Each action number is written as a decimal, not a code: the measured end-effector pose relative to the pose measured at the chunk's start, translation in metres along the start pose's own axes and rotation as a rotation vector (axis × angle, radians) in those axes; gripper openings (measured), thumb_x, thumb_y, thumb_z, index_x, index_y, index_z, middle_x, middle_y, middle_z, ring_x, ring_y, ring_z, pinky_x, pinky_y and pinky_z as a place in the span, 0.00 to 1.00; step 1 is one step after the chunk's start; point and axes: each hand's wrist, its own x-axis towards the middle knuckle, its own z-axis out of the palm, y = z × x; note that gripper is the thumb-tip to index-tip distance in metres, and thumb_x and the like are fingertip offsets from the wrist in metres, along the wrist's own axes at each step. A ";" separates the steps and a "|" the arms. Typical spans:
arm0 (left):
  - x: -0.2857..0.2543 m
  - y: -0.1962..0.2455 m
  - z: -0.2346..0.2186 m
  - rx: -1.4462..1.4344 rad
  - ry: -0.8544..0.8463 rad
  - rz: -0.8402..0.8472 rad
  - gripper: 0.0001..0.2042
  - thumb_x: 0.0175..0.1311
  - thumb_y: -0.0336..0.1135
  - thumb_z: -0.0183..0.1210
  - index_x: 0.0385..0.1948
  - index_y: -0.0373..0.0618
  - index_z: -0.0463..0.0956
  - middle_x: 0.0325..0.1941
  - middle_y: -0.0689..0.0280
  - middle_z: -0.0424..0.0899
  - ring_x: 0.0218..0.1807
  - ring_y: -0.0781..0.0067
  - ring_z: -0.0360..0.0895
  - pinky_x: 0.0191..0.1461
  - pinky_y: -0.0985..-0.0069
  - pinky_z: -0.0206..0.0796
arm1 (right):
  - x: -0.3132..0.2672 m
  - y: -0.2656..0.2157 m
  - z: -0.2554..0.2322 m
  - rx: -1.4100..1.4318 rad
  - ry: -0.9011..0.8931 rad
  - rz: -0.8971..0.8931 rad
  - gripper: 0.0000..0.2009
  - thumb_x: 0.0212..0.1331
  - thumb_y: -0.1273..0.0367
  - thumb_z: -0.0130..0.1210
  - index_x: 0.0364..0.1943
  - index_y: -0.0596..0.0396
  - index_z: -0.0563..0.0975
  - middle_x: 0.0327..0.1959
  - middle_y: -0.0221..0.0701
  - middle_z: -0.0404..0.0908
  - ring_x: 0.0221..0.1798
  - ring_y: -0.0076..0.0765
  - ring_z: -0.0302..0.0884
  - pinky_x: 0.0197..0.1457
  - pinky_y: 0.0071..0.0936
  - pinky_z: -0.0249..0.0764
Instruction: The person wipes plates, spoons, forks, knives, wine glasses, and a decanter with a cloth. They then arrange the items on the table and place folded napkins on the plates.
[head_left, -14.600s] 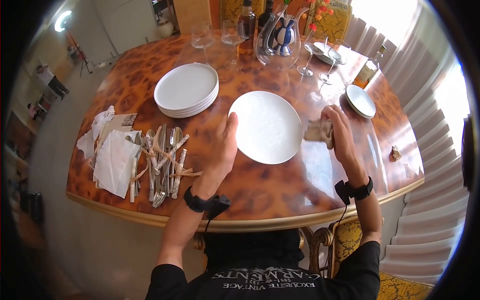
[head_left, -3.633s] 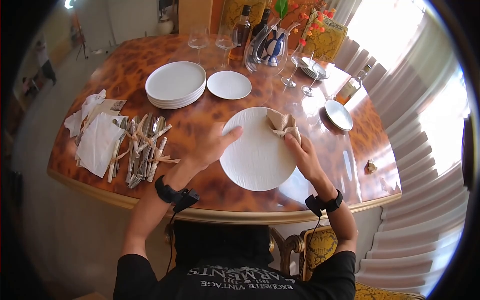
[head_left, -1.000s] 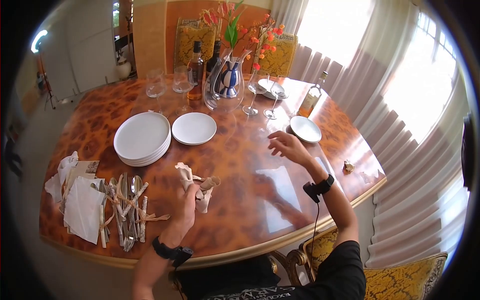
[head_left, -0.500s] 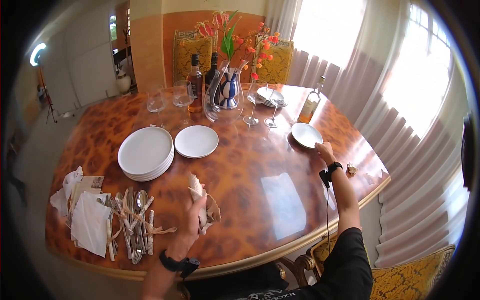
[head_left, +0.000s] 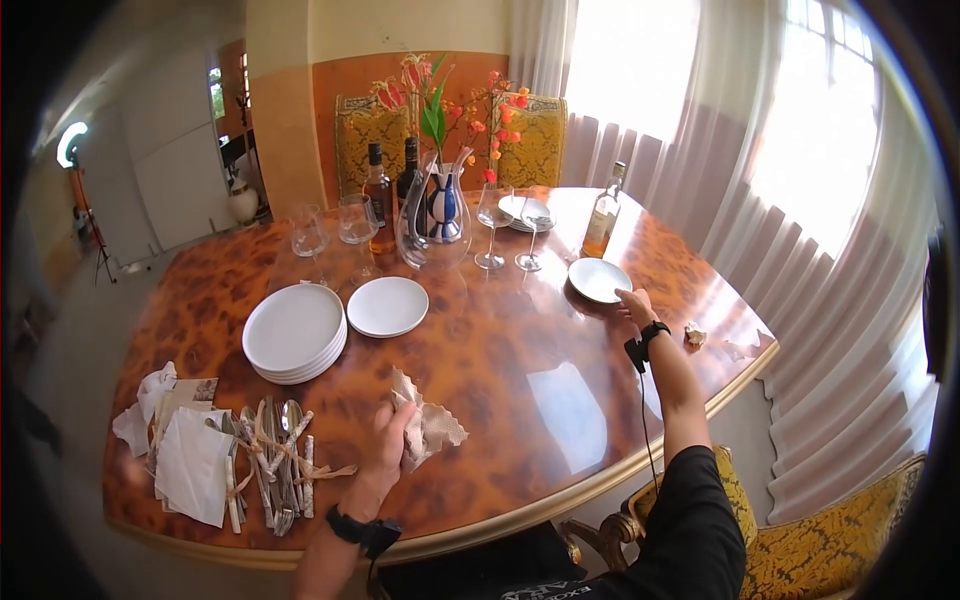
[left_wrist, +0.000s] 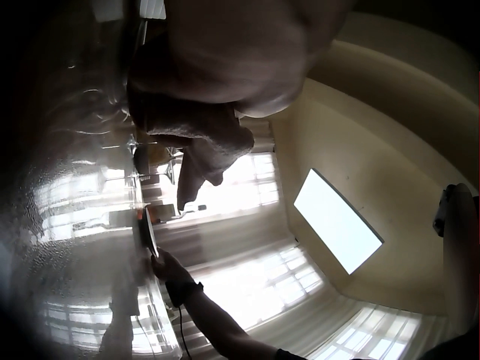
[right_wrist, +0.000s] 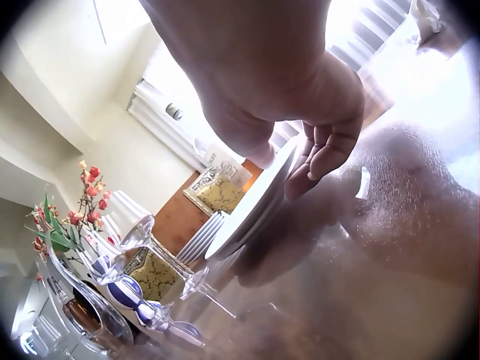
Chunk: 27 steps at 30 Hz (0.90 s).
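My left hand [head_left: 385,445] grips a crumpled beige cloth [head_left: 430,428] above the table's near part. At the right, my right hand [head_left: 637,308] pinches the near rim of a small white plate [head_left: 598,280]. In the right wrist view, the thumb of my right hand [right_wrist: 285,97] lies on top of the small plate [right_wrist: 251,202] and its fingers curl beneath the rim, with another plate edge under it. A stack of large white plates [head_left: 293,328] stands left of centre, beside a smaller white plate [head_left: 388,307]. The left wrist view shows the cloth [left_wrist: 214,146] dark.
Tied cutlery [head_left: 275,465] and white napkins [head_left: 192,465] lie at the left. Wine glasses [head_left: 490,215], a glass decanter, bottles [head_left: 603,215] and a blue-and-white vase [head_left: 443,205] stand farther back. A crumpled scrap [head_left: 695,335] lies near the right edge.
The large plate has left my hands. The cloth passed from my right hand to my left. My right hand moved right and took hold of the small plate. Another small plate now lies beside the stack.
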 end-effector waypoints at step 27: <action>0.041 0.080 0.029 0.891 0.180 0.846 0.14 0.68 0.29 0.49 0.53 0.36 0.71 0.50 0.55 0.77 0.51 0.57 0.75 0.56 0.66 0.66 | -0.287 -0.075 0.067 0.317 -0.835 -0.354 0.16 0.72 0.63 0.38 0.52 0.63 0.65 0.31 0.37 0.79 0.22 0.32 0.82 0.24 0.23 0.80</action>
